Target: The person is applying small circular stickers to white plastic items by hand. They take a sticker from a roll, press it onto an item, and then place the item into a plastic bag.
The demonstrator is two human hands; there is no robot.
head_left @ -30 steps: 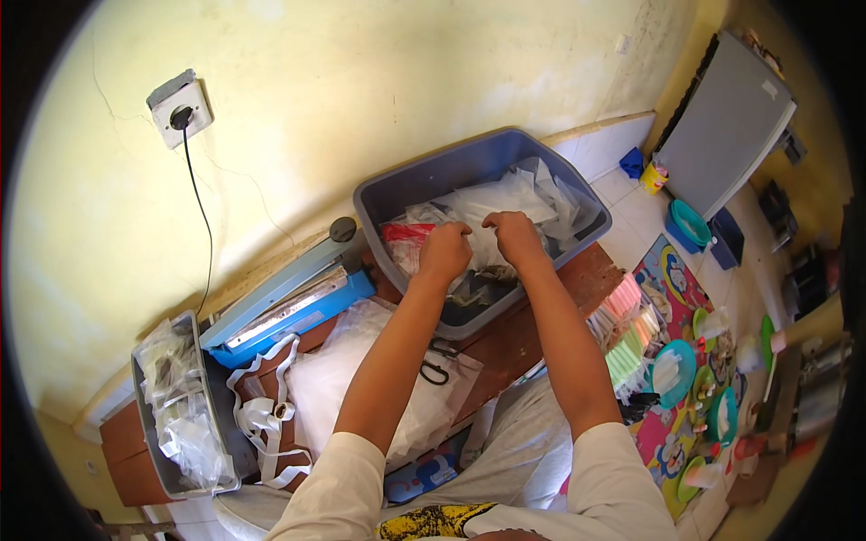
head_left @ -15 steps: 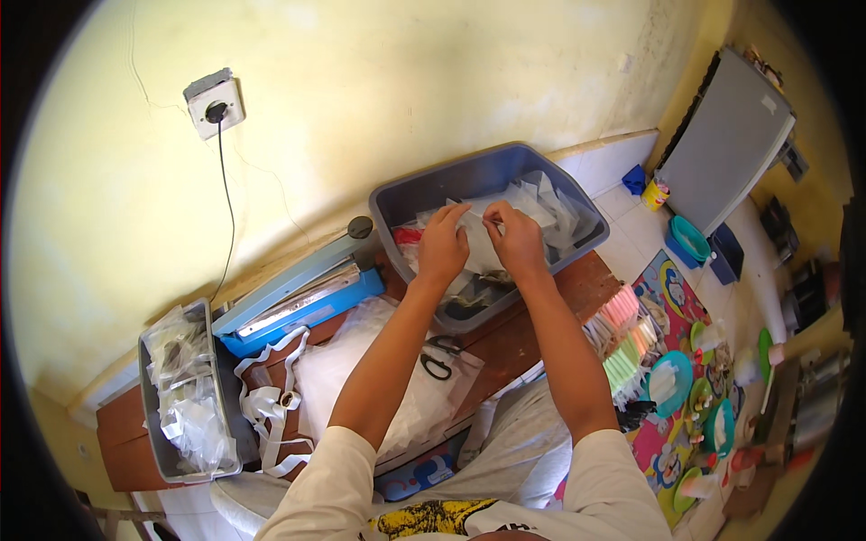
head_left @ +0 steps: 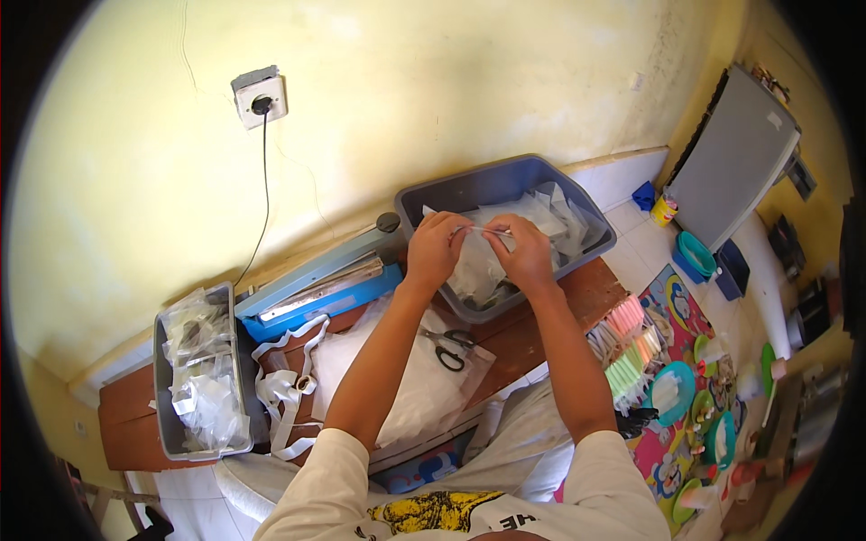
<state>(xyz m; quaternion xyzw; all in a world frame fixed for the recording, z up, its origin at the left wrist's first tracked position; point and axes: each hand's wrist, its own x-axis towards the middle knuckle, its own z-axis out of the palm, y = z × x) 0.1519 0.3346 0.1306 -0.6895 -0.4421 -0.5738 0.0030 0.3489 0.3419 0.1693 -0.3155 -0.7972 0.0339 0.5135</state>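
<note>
Over the dark grey bin (head_left: 415,200), my left hand (head_left: 437,248) and my right hand (head_left: 522,253) are both closed in a pinch. Stretched between the fingertips is the thin, whitish edge of a plastic bag (head_left: 478,228); how far it hangs down is hard to tell against the plastic below. Inside the bin lie several translucent plastic bags (head_left: 561,215). Beneath my left forearm a pile of clear plastic sheets or bags (head_left: 415,392) covers part of the brown table (head_left: 514,338), with black-handled scissors (head_left: 451,352) lying on top.
A blue bag sealer (head_left: 329,302) stands by the wall, left of the bin. Farther left, a grey tray (head_left: 161,397) holds several filled packets, beside a loose white strip (head_left: 287,388). A cord hangs from the wall socket (head_left: 262,101). Colourful bundles (head_left: 622,352) are at right.
The view has shifted, so the surroundings sit farther right in it. My hands have drawn the plastic edge out taut between them; before, it was bunched and the fingertips were tilted upward.
</note>
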